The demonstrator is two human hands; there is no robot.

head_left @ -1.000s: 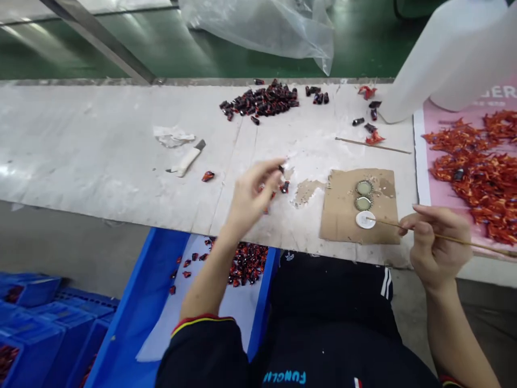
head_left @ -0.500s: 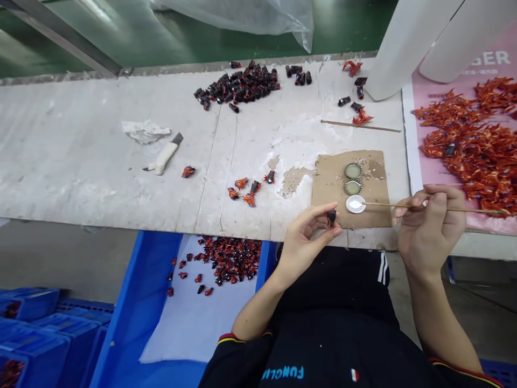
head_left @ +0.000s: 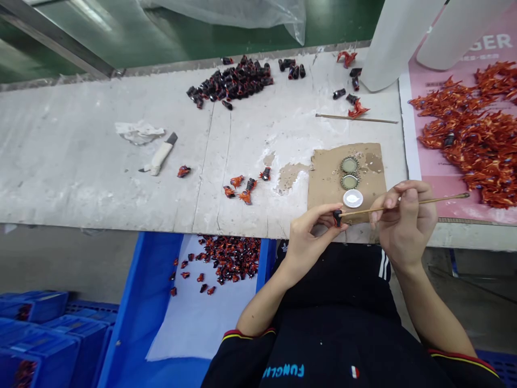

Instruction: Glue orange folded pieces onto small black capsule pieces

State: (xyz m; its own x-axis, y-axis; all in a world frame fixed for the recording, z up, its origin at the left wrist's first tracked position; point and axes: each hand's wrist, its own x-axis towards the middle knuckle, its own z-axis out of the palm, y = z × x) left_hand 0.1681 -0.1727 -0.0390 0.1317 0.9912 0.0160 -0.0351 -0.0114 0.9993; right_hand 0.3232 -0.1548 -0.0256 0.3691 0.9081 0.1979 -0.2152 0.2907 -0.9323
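Note:
My left hand (head_left: 309,240) pinches a small dark tube-shaped piece (head_left: 336,217) at the table's front edge. My right hand (head_left: 404,221) grips a thin wooden stick (head_left: 420,203), and the stick's tip touches that piece. Just behind them a brown cardboard square (head_left: 327,188) carries two metal bottle caps (head_left: 349,164) and a white cap of paste (head_left: 353,198). Several red-and-black pieces (head_left: 242,188) lie on the white table (head_left: 81,161) to the left.
A heap of dark tubes (head_left: 234,83) lies at the far edge. Red paper pieces (head_left: 472,134) cover a pink sheet at right, beside white plastic bottles (head_left: 396,43). A knife (head_left: 159,156) lies at left. A blue bin (head_left: 137,302) with finished pieces stands below the table.
My left hand came back from the loose pieces with a dark tube and holds it near the cardboard. My right hand lifted the stick from the white cap to the tube.

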